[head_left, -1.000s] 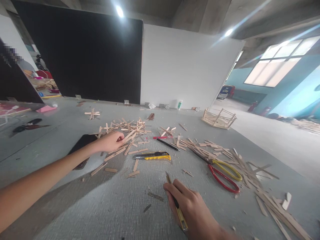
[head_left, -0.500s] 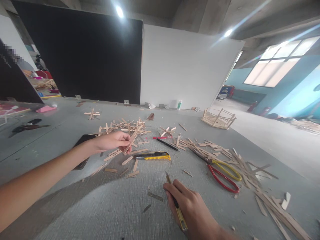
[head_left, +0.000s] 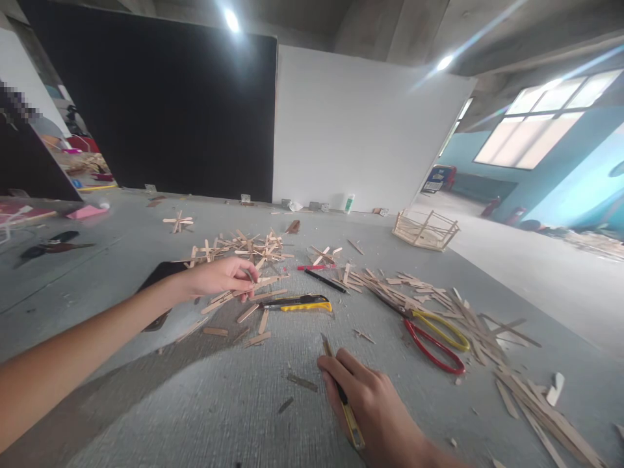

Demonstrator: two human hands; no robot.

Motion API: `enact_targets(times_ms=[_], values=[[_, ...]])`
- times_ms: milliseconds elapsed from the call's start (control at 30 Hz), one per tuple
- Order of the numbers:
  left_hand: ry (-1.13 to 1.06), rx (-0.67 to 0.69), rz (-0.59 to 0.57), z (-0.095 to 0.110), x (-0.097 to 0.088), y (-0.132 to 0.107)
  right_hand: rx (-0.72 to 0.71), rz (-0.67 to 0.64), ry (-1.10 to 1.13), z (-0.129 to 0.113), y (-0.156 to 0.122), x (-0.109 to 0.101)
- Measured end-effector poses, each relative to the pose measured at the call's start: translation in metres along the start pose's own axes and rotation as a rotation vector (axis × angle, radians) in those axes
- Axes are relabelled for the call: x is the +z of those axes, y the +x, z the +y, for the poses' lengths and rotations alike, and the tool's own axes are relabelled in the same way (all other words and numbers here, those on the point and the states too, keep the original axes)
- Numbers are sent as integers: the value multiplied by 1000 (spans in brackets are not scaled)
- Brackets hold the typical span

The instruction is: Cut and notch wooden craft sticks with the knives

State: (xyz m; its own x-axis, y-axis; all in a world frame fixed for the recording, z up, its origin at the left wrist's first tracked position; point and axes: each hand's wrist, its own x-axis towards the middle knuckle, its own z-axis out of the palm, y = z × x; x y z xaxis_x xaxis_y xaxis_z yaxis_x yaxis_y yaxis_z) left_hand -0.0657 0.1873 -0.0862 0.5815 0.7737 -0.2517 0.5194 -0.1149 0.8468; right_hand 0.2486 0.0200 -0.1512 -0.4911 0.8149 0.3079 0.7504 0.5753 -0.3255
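Observation:
My left hand is closed in a pinch, reaching over the scattered sticks. Between its fingertips is a wooden craft stick, turned so that little of it shows. My right hand is wrapped round a slim utility knife, its blade pointing forward and up over the bare grey tabletop. Between the hands lies a second utility knife, yellow and black. Past it are a black pen and a red pen. Two thin dark strips lie left of my right hand.
A heap of craft sticks lies behind my left hand. Scissors with red and yellow handles rest at right, among long wooden strips. A small stick frame stands at the far right edge. A dark phone-like slab lies under my left forearm.
The craft stick in my left hand was broadside and tilted upward; it has turned and shows far less now. My right hand has kept its place with the knife.

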Motion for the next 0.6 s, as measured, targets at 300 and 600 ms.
enact_targets(times_ms=[300, 600], values=[[85, 1, 1, -6, 0, 4, -3, 32, -21, -1, -1, 1], [183, 6, 15, -4, 4, 2, 0, 10, -16, -1, 0, 0]])
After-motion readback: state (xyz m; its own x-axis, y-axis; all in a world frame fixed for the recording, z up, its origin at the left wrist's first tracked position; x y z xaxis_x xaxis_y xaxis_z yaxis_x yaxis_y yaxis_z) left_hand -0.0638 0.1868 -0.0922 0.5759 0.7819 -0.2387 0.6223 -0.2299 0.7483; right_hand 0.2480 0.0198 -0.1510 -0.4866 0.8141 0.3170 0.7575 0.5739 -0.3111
